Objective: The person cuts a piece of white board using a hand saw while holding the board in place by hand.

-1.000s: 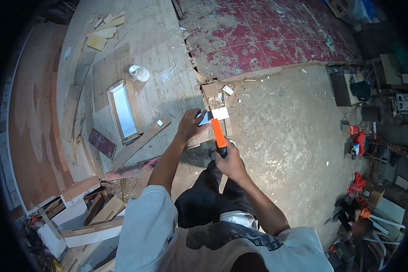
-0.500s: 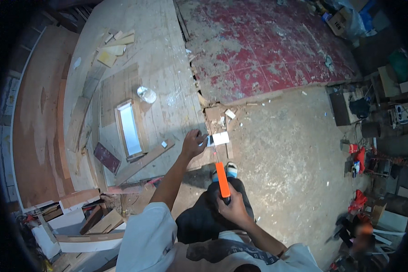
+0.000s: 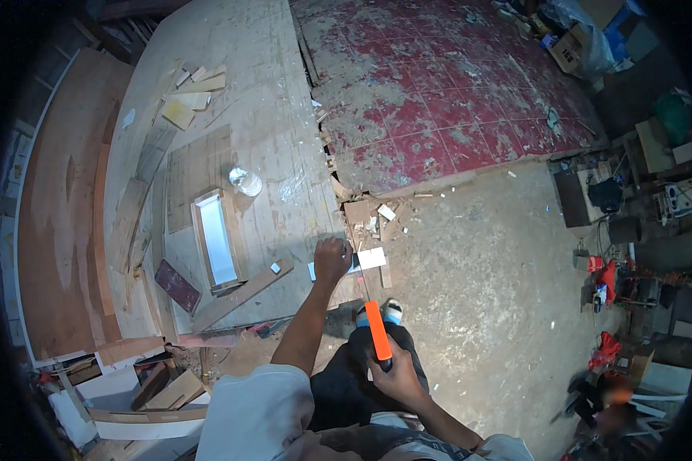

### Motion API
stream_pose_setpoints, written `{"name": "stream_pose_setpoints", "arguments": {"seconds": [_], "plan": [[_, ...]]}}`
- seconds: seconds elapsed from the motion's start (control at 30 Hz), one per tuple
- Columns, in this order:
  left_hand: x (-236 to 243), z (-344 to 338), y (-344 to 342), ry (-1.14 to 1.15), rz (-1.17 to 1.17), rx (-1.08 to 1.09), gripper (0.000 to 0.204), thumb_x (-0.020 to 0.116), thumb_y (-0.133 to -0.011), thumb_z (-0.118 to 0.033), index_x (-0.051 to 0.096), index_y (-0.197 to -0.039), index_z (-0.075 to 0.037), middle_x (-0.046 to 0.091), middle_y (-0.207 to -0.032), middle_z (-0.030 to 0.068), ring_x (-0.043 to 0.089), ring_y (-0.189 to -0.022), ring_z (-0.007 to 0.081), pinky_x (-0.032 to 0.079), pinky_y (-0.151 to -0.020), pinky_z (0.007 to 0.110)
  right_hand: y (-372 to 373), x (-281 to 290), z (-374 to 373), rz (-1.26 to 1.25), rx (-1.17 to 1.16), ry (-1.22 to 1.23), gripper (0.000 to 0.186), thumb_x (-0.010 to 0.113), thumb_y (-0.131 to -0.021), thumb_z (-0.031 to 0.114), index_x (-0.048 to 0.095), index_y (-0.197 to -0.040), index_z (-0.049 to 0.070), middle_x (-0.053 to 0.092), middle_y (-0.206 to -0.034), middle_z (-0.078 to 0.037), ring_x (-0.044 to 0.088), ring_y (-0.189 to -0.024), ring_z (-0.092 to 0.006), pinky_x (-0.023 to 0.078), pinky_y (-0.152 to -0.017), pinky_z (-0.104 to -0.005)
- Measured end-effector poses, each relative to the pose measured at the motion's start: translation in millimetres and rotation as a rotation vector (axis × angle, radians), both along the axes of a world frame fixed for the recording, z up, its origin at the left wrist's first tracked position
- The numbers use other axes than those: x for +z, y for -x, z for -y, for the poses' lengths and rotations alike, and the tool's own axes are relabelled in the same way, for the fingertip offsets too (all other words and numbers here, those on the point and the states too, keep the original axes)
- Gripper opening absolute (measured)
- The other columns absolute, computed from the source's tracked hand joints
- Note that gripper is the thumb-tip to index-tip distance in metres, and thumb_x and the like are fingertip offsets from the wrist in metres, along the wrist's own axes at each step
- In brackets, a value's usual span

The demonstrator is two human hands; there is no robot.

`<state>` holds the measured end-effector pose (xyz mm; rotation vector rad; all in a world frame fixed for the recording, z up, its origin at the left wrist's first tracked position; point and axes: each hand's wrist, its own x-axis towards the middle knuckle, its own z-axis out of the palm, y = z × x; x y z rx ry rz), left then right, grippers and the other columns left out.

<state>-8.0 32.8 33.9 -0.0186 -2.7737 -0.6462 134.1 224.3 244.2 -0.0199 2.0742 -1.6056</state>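
The left hand [image 3: 333, 259] is resting curled over the white strip [image 3: 372, 258] at the desk's [image 3: 284, 115] near-right corner, any pinch unconfirmed, while the right hand [image 3: 397, 376] is clasping the orange-handled saw [image 3: 377, 329] just off that corner, firm bracing and a square blade appearing advisable.

From where I stand I count two hands, one left hand [image 3: 333, 257] and one right hand [image 3: 399, 378], one orange-handled tool [image 3: 377, 332] and two shod feet [image 3: 393, 311]. There's one broad worktop [image 3: 284, 138], one clear container [image 3: 245, 181], one white-bottomed wooden frame [image 3: 217, 238], one dark red board [image 3: 178, 286] and one tiny white block [image 3: 276, 267]. The white strip [image 3: 371, 258] may be one piece or two.
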Motion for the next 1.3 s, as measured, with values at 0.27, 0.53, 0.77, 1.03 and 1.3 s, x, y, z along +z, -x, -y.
{"name": "stream_pose_setpoints", "arguments": {"seconds": [0.27,0.53,0.77,1.03,1.3], "plan": [[-0.5,1.0,-0.7,-0.042,-0.009,0.012,0.016,0.062,-0.075,-0.013,0.058,-0.062,-0.004,0.053,-0.065,0.0089,0.054,-0.067,0.0255,0.041,-0.066,0.038,4.7,11.0,4.5,0.070,-0.040,0.006,0.017,0.057,-0.079,-0.001,0.052,-0.096,-0.001,0.055,-0.074,-0.008,0.054,-0.072,-0.0112,0.044,-0.066,-0.0282],[-2.0,2.3,0.3,-0.042,0.028,0.029,0.016,0.063,-0.073,-0.013,0.059,-0.060,-0.006,0.053,-0.065,0.0075,0.053,-0.065,0.0245,0.041,-0.065,0.036,9.9,15.8,4.5,0.183,-0.024,-0.050,0.029,0.057,-0.080,0.002,0.049,-0.108,0.001,0.057,-0.076,-0.014,0.060,-0.073,-0.0210,0.047,-0.064,-0.0313],[-8.5,7.3,-1.5,-0.012,0.004,-0.017,0.018,0.064,-0.071,-0.014,0.058,-0.058,-0.005,0.056,-0.067,0.0091,0.054,-0.065,0.0259,0.041,-0.066,0.038,-1.8,50.9,-1.0,0.157,-0.086,0.010,0.011,0.056,-0.081,0.001,0.051,-0.091,0.001,0.055,-0.073,-0.008,0.055,-0.070,-0.0108,0.044,-0.065,-0.0273],[-8.3,0.4,0.3,0.030,-0.030,0.018,0.019,0.062,-0.072,-0.015,0.058,-0.056,-0.005,0.054,-0.064,0.0085,0.054,-0.064,0.0246,0.040,-0.064,0.038,23.6,-49.6,15.3,-0.050,-0.095,0.018,0.031,0.058,-0.078,0.000,0.051,-0.107,0.000,0.057,-0.081,-0.015,0.057,-0.082,-0.0254,0.046,-0.072,-0.0326],[-4.8,-1.9,0.5,-0.007,-0.015,-0.010,0.019,0.061,-0.072,-0.014,0.058,-0.055,-0.005,0.053,-0.063,0.0073,0.054,-0.065,0.0241,0.039,-0.067,0.037,11.4,-36.1,1.2,-0.025,-0.077,-0.003,0.039,0.058,-0.075,-0.001,0.050,-0.113,-0.001,0.060,-0.087,-0.025,0.063,-0.089,-0.0379,0.049,-0.074,-0.0362]]}}
